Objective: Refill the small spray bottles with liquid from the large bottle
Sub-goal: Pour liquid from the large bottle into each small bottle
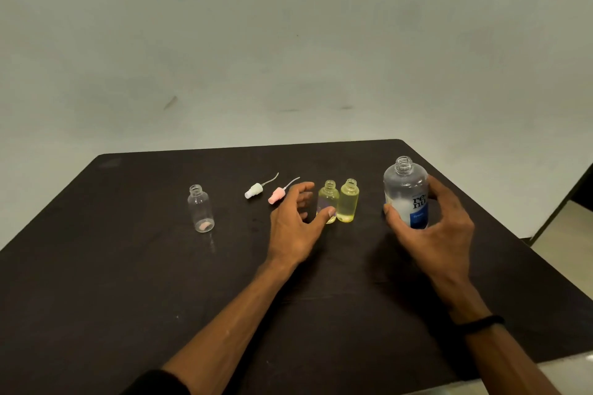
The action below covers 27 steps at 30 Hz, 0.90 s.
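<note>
So the large bottle (406,192) is stood upright on the right side of the dark table (128,266), cap off, neck open. It's wrapped by the right hand (433,228), thumb on the near-left side and fingers curled round the far-right, so that grip is closed on it around the blue label. The liquid level inside can't really be made out.

Just left of it, two small spray bottles are parked side by side, touching or nearly so, both uncapped with yellowish liquid in them: the right one (348,201) looks pretty full, while the left one (328,199) is partly hidden behind the left hand (293,221). That hand's grip is open, fingers spread, thumb tip right at the bottle's lower front; actual contact can't be confirmed.

A third small bottle (200,208) is set well apart on the left, clear and basically empty. Two pump tops are laid on the table between it and the pair, a white one (254,190) and a pink one (276,195), dip tubes pointing far-right.

Handling guess: the big bottle is probably stiff plastic, smooth, maybe slippery if wet, best held mid-body. The little ones look light and tippy, so they'd want pinching low during a pour.
</note>
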Each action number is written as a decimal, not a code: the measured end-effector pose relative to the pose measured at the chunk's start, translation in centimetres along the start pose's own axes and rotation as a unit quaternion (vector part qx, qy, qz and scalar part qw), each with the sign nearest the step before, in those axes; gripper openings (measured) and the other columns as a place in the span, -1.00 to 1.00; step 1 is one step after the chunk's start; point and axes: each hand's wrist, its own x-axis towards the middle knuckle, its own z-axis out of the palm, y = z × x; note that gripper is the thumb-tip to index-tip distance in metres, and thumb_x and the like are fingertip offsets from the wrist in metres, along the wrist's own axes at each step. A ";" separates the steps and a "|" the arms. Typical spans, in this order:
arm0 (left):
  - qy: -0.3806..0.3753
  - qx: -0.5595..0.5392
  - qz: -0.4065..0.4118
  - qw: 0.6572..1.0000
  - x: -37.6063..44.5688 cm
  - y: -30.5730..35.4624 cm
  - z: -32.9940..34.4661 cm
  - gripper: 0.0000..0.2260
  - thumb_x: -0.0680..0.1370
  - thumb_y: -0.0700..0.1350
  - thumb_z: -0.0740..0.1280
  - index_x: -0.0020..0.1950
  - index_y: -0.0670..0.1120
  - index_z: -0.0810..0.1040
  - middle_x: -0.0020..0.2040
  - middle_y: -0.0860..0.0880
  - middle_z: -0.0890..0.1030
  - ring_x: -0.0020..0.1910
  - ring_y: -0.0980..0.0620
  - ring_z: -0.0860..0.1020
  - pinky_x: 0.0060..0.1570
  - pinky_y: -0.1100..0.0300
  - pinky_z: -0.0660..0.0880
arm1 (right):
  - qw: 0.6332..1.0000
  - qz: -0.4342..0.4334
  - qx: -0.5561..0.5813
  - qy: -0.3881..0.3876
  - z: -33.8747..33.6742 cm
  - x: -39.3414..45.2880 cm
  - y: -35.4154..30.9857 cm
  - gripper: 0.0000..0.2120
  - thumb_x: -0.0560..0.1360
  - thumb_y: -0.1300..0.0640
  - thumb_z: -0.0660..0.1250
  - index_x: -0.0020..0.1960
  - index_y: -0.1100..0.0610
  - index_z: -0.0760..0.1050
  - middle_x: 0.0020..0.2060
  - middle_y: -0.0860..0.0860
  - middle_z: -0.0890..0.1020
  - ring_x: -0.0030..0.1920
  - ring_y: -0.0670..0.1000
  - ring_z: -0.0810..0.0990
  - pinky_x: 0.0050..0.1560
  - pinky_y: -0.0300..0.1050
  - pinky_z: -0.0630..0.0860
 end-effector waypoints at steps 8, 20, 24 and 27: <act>0.364 0.207 0.084 0.904 -4.3 0.4 -7.4 -0.67 0.52 0.07 0.52 0.17 0.07 0.47 0.11 0.14 0.46 0.14 0.01 0.44 0.13 -0.05 0.34 | 1.000 -0.005 0.006 0.008 -0.1 0.1 0.1 -0.27 0.34 -0.03 0.67 0.43 0.10 0.49 0.23 0.10 0.66 0.19 0.09 0.65 0.27 0.30 0.59; 0.261 0.178 -0.143 0.938 -1.9 -2.6 -12.8 -0.46 0.47 0.18 0.54 0.39 0.06 0.53 0.31 0.06 0.63 0.44 -0.12 0.43 0.40 -0.21 0.29 | 1.000 -0.009 0.008 0.001 -0.2 0.0 -0.2 -0.26 0.34 -0.01 0.67 0.44 0.15 0.49 0.25 0.13 0.66 0.20 0.10 0.65 0.24 0.30 0.61; 0.246 0.122 -0.098 0.956 -2.1 -2.2 -12.8 -0.63 0.52 0.09 0.53 0.28 0.03 0.63 0.16 0.11 0.68 0.27 0.00 0.60 0.36 -0.16 0.50 | 1.000 -0.002 0.006 -0.006 -0.2 0.0 -0.2 -0.25 0.35 0.00 0.68 0.44 0.15 0.49 0.25 0.14 0.66 0.21 0.13 0.65 0.26 0.32 0.59; 0.203 0.114 -0.027 0.972 -3.1 -0.7 -11.7 -0.63 0.49 0.07 0.57 0.27 0.09 0.63 0.08 0.24 0.63 0.12 0.10 0.62 0.16 0.09 0.60 | 1.000 -0.006 0.007 -0.009 -0.2 0.0 -0.2 -0.26 0.35 0.00 0.68 0.44 0.16 0.49 0.25 0.13 0.66 0.20 0.12 0.65 0.25 0.30 0.60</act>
